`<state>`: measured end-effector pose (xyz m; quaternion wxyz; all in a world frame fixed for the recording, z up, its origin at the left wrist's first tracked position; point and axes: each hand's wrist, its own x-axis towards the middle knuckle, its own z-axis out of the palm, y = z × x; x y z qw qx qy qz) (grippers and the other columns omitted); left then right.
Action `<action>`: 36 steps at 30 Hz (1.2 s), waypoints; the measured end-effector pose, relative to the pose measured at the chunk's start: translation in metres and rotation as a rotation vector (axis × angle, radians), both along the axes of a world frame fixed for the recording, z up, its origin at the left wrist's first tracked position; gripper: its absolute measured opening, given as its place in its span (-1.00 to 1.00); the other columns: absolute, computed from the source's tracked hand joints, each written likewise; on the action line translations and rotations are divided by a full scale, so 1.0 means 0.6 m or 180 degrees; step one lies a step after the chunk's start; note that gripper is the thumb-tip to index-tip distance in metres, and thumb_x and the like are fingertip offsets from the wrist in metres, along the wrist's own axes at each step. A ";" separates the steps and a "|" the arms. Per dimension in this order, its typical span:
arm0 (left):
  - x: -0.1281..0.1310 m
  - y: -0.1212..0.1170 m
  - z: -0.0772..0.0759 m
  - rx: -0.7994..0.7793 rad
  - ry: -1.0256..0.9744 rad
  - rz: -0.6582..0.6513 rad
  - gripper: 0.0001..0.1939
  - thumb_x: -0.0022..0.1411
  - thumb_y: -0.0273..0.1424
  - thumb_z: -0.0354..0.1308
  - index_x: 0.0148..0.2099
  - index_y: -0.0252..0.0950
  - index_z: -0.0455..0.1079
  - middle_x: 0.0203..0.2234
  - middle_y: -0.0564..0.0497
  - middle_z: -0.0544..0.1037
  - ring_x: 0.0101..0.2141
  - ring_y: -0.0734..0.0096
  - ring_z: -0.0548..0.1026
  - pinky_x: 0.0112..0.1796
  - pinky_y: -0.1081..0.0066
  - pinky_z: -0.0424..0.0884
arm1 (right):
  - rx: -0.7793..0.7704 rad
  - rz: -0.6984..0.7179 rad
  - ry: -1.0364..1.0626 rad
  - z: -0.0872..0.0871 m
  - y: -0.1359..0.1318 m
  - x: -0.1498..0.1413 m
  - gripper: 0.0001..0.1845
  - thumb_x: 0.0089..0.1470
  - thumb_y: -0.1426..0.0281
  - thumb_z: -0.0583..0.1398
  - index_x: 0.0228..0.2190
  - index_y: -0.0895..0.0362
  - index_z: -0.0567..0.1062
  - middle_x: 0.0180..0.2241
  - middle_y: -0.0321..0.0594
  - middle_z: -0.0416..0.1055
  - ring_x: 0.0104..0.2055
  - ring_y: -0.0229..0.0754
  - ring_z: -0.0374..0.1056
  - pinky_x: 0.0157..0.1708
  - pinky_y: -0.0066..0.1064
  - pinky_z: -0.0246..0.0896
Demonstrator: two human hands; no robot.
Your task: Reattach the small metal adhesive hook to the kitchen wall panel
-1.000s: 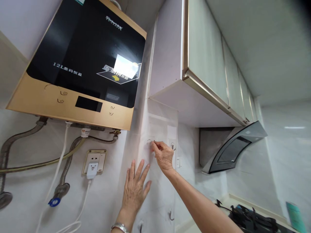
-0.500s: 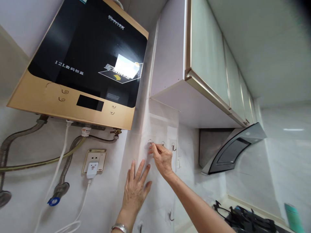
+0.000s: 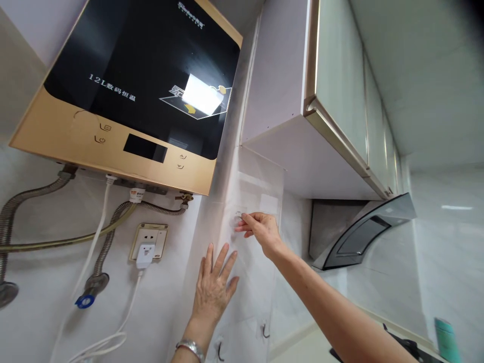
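My left hand (image 3: 215, 282) lies flat against the pale tiled wall (image 3: 253, 297), fingers spread, a silver bracelet on the wrist. Higher and to the right, my right hand (image 3: 261, 229) pinches a small clear wall hook (image 3: 238, 215) between thumb and fingertips. Most of that hook is covered by the fingers. Lower on the same wall are two more hooks, one dark hook (image 3: 220, 351) below my left hand and another hook (image 3: 265, 330) to its right. The hooks at the right hand's height are hidden behind it.
A black and gold water heater (image 3: 143, 96) hangs at left, with metal hoses and a plugged socket (image 3: 148, 243) underneath. Above right, a wall cabinet (image 3: 276, 75) juts out, followed by a range hood (image 3: 363, 234). A green bottle (image 3: 446, 339) stands at lower right.
My right hand has turned and its forearm has swung right, with the fingertips still at the hook. My left hand keeps its place on the wall. The view has shifted slightly.
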<state>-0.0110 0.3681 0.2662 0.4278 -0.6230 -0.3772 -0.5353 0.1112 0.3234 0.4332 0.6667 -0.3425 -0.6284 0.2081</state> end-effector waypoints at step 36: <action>0.005 0.007 -0.005 0.0086 -0.0124 -0.0157 -0.35 0.30 -0.22 0.12 0.38 0.01 0.04 0.35 0.19 0.22 0.37 0.05 0.07 0.11 0.10 0.47 | 0.0675 -0.1589 -0.2114 0.028 0.014 0.016 -0.65 0.21 0.33 -0.02 -0.59 0.06 0.32 -0.61 -0.31 0.34 -0.53 -0.24 0.22 -0.44 -0.40 0.02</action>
